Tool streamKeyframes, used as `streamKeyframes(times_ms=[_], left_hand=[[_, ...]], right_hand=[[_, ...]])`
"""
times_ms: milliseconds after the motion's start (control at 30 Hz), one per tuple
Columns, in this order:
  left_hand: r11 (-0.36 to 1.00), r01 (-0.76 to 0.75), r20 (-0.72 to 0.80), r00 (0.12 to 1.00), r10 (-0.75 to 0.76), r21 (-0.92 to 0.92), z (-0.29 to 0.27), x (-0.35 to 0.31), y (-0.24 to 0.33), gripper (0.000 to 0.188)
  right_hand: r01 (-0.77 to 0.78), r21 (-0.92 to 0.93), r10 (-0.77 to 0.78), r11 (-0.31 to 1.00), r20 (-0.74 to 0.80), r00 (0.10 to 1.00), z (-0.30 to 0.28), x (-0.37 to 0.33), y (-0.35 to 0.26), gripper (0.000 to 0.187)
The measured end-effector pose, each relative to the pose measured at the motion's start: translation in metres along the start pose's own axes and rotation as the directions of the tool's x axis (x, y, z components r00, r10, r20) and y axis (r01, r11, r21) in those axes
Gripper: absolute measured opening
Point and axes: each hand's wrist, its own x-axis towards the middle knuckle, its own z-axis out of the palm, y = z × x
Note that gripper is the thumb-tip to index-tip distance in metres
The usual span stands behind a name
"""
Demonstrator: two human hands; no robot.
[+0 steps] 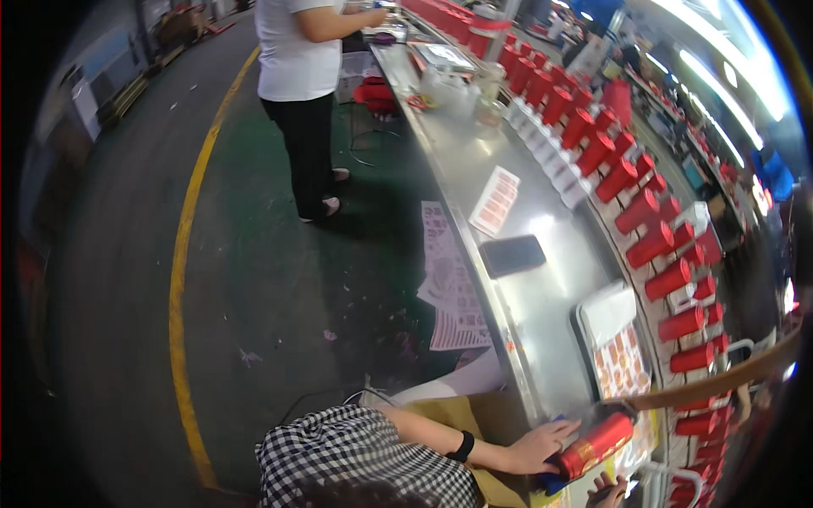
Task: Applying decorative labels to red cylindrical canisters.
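Observation:
A shiny red cylindrical tumbler [597, 446] with gold markings lies tilted at the near end of the metal workbench. My left hand [542, 447], with a black band on the wrist, is at the tumbler's lower left end, its fingers and thumb around that end. Blue cloth [552, 484] shows under the hand and beside the tumbler. Below and to the right, my right hand [608, 491] is partly cut off by the lower edge. Its fingers are bent beside a small dark thing that I cannot make out.
On the metal workbench [474, 161] lie a dark phone [513, 256], a sticker sheet [495, 201] and a tray [584, 326] with white packing and printed labels. Rows of red tumblers [650, 245] line the conveyor to the right. A person [301, 85] stands farther along the bench.

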Motion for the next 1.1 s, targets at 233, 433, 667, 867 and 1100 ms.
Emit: streamKeyframes(times_ms=[233,433,667,867,1100], left_hand=[[0.986,0.037,0.026,0.999,-0.042,0.163,-0.022,0.022,0.008,0.074],[0.966,-0.028,0.058,0.998,0.014,0.256,-0.013,0.035,0.005,0.079],[0.956,-0.053,0.187,0.982,-0.002,0.290,-0.004,0.027,0.007,0.086],[0.935,-0.193,0.217,0.968,0.130,0.298,-0.008,0.039,0.014,0.077],[0.903,-0.256,0.242,0.954,0.177,0.345,-0.008,0.051,0.017,0.077]], right_hand=[[0.159,0.097,-0.165,0.982,0.055,0.985,0.049,-0.035,0.021,0.038],[0.181,0.103,-0.190,0.978,0.081,0.978,0.051,-0.042,0.016,0.038],[0.122,0.154,-0.134,0.980,0.069,0.989,0.044,-0.050,0.012,0.036],[0.217,-0.018,-0.215,0.976,0.073,0.974,0.055,-0.034,0.002,0.033],[0.220,0.004,-0.220,0.975,0.073,0.973,0.059,-0.026,0.002,0.033]])
